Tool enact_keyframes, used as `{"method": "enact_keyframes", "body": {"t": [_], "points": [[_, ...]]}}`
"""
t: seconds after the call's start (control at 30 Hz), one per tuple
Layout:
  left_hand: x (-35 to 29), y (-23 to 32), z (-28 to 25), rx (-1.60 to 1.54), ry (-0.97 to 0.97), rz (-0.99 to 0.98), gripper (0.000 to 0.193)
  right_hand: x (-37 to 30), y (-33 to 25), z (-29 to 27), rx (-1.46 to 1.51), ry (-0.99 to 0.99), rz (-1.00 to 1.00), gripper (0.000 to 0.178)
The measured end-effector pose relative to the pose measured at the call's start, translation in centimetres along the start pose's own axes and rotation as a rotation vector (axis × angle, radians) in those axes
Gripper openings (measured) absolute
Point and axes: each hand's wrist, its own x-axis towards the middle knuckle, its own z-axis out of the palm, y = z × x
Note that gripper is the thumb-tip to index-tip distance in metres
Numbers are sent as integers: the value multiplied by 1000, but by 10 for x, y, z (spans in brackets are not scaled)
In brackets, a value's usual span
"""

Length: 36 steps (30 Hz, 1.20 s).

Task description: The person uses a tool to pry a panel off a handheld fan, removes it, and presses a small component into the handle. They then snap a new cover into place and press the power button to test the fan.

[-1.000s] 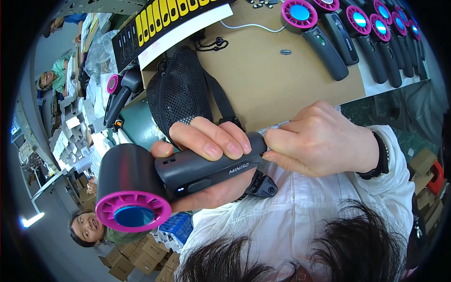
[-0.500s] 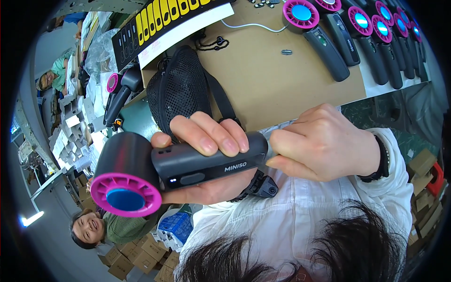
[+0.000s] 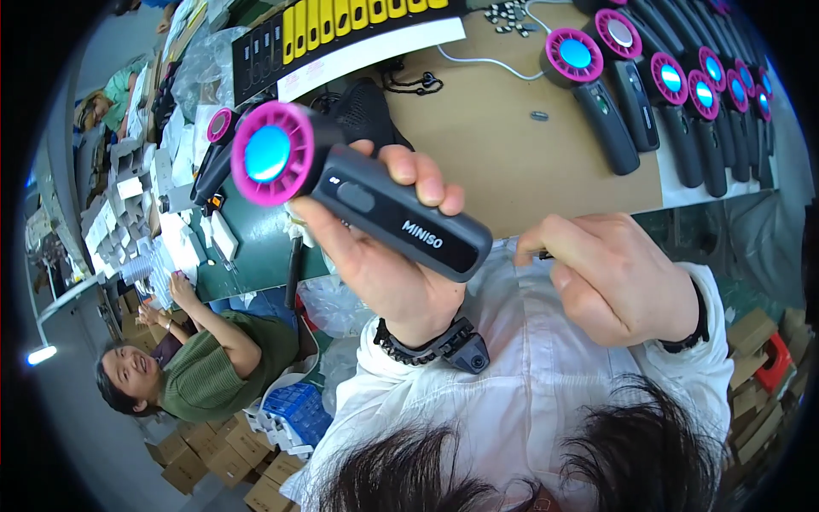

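Note:
A dark grey handheld fan (image 3: 388, 209) with a pink ring and a shiny blue hub is in my left hand (image 3: 380, 277). My fingers and thumb wrap its handle, with the head tilted up to the left and two small lights glowing near the button. My right hand (image 3: 623, 273) is apart from the fan, past the handle's lower end. Its fingers are curled, and a small dark bit shows between them, too small to name. Beyond my hands, a brown cardboard sheet (image 3: 495, 175) carries a small grey capsule-shaped piece (image 3: 538, 116) and another similar fan (image 3: 601, 128).
Several more fans (image 3: 704, 128) lie in rows at the far right. A black board with yellow strips (image 3: 341, 34), a white cable (image 3: 486, 62) and a black cord (image 3: 422, 84) lie farther back. A black mesh bag (image 3: 363, 111) sits behind the fan. At left, a person in green (image 3: 209, 363) is near.
My left hand has raised the fan away and turned its head upward, showing the ring more directly. My right hand has come away from the handle's end, its fingers loosened a little.

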Motion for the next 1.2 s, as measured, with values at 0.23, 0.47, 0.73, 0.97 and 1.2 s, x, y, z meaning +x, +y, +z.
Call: {"method": "enact_keyframes", "body": {"t": [0.23, 0.47, 0.73, 0.97, 1.2], "points": [[2, 4, 3, 16, 89, -294, 56, -9, -6, 4, -150, 179, 10, 32], [0, 4, 4, 88, 8, -309, 55, -13, -16, -13, 103, 143, 299, 21], [-1, 4, 7, 169, -115, -324, 56, -7, -17, -20, 248, 288, 183, 16], [-6, 2, 11, 228, -138, -309, 56, 13, -30, -38, -215, 296, -28, 19], [-9, 8, 9, 355, -196, -319, 50, 24, -33, -20, -110, 425, 2, 16]]}}
